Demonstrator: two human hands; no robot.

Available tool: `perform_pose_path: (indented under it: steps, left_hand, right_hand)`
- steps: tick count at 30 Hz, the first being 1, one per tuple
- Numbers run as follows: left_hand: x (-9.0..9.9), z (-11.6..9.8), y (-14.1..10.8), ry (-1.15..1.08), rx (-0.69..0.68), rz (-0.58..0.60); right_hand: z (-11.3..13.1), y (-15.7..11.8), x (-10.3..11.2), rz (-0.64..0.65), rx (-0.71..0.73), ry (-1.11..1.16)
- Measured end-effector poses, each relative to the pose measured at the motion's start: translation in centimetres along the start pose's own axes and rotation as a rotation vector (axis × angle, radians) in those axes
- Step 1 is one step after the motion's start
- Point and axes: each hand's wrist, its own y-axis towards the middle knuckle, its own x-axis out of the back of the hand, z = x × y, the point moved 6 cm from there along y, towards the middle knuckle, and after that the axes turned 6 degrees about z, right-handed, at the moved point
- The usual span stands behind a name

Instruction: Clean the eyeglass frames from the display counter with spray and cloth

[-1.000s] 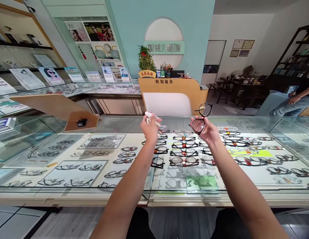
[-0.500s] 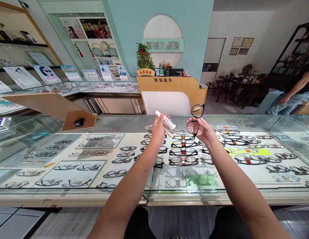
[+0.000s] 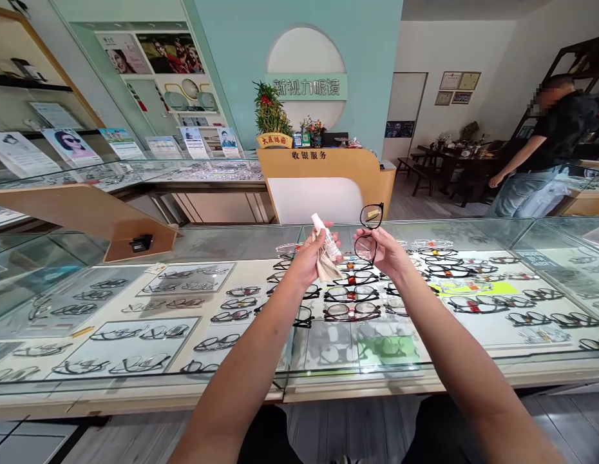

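Observation:
My left hand [image 3: 306, 258] is closed around a small white bottle [image 3: 330, 243] with printed labelling, its white nozzle end tipped up and to the left. A beige cloth [image 3: 327, 267] hangs from the same hand beneath the bottle. To the right, my right hand [image 3: 389, 252] pinches a pair of black-framed eyeglasses [image 3: 371, 227] near the bridge. The glasses are turned on end, one lens above the other, and a small yellowish mark shows on the upper lens. Both hands are above the glass display case [image 3: 251, 240], a short gap apart.
Inside the case lie rows of eyeglasses [image 3: 351, 294]. A tilted wooden board [image 3: 87, 209] stands on the glass at left, with a small black object [image 3: 141, 243] on its base. Beyond is a wooden cashier counter [image 3: 323, 166]. Another person [image 3: 545, 148] stands at far right.
The bottle has turned more upright in my left hand, and more of the cloth now hangs down. The other person has come further into view. My right hand still holds the glasses.

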Motion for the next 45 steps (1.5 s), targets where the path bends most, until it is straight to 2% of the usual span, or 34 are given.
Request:
perform_pose_path:
  steps: [6,12,14,18,21,26,30,34,40,42,45]
  left_hand:
    - [-0.7,0.1,-0.4,0.024,0.1,-0.021]
    - [-0.3,-0.5,-0.2,0.156,0.085,-0.036]
    - [0.3,-0.8,0.0,0.296,0.023,-0.093]
    - [1.0,-2.3,-0.3,0.841,-0.24,-0.25]
    - [0.8,-2.4,-0.7,1.028,-0.307,-0.254]
    - [0.6,-2.0,-0.8,1.131,-0.298,-0.229]
    - [0.6,-2.0,-0.8,1.141,-0.287,-0.214]
    - [0.4,-1.6,-0.8,1.169,-0.237,-0.123]
    - [-0.2,0.1,-0.8,1.369,-0.114,-0.019]
    - [-0.4,0.3,-0.8,1.363,-0.126,-0.017]
    - [-0.3,-0.3,-1.0,1.288,-0.182,-0.083]
  right_hand:
    - [-0.5,-0.2,-0.6,0.008,-0.021,-0.039]
    - [-1.1,-0.4,-1.5,0.019,-0.071,-0.098]
    - [-1.4,-0.5,-2.0,0.035,-0.087,-0.138]
    - [-2.0,-0.7,-2.7,0.066,-0.092,-0.233]
    - [-2.4,-0.8,-3.1,0.084,-0.107,-0.29]
    - [-2.5,-1.0,-3.9,0.122,-0.118,-0.299]
    - [-2.4,-0.9,-3.6,0.089,-0.126,-0.216]
    - [-2.3,-0.5,-2.5,0.03,-0.124,-0.105]
    - [-1.8,-0.2,-1.7,-0.035,-0.061,-0.018]
    - [-1.8,-0.2,-1.8,-0.016,-0.07,-0.013]
    - [-1.7,-0.3,-1.9,-0.015,-0.08,-0.01]
